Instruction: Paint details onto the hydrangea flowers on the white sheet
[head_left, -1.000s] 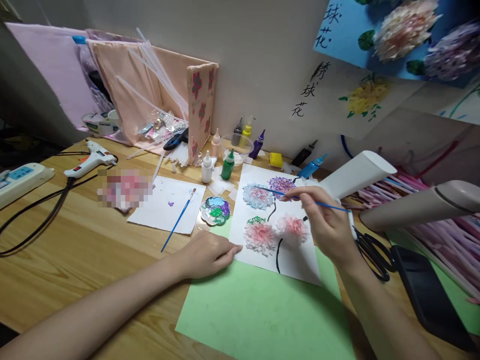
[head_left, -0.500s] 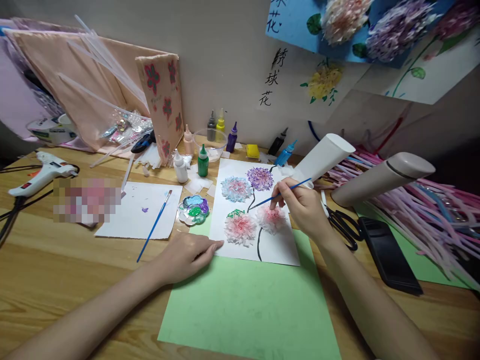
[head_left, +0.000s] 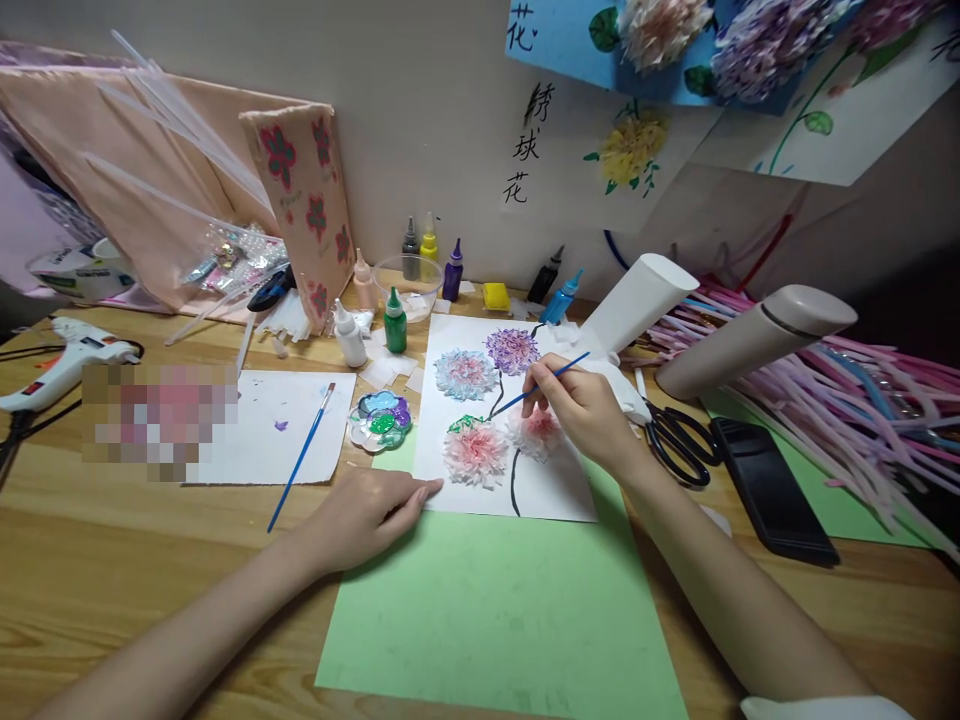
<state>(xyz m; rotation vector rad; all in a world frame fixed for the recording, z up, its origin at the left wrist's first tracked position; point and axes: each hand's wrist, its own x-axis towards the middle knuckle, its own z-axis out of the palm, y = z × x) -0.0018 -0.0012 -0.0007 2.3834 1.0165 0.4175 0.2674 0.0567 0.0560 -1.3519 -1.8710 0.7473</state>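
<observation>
My right hand [head_left: 574, 400] pinches a thin blue paintbrush [head_left: 511, 403]. The brush's tip is at the dark stem beside the green strokes [head_left: 466, 424] on top of the lower-left pink flower [head_left: 475, 456]. This flower is one of several ruffled ones on a white sheet of paper [head_left: 555, 497]; a blue-pink flower [head_left: 465, 373] and a purple one [head_left: 513, 350] are above. Under my right hand, the other pink flower [head_left: 534, 432] is partly hidden. My left hand [head_left: 379, 510] holds nothing and lies low, its index finger stretched onto the sheet's left edge.
Left of the sheet are a paint palette [head_left: 380, 421] and a second brush [head_left: 302, 455] across a paint-marked paper [head_left: 259, 445]. Paint bottles [head_left: 395, 325] stand behind. Scissors [head_left: 682, 445], a phone [head_left: 772, 490] and a tumbler [head_left: 750, 340] are at right, a glue gun [head_left: 67, 360] far left.
My right hand has shifted slightly left and down, bringing the brush tip to the green strokes of the lower-left flower. The left hand rests as before; the view has turned slightly.
</observation>
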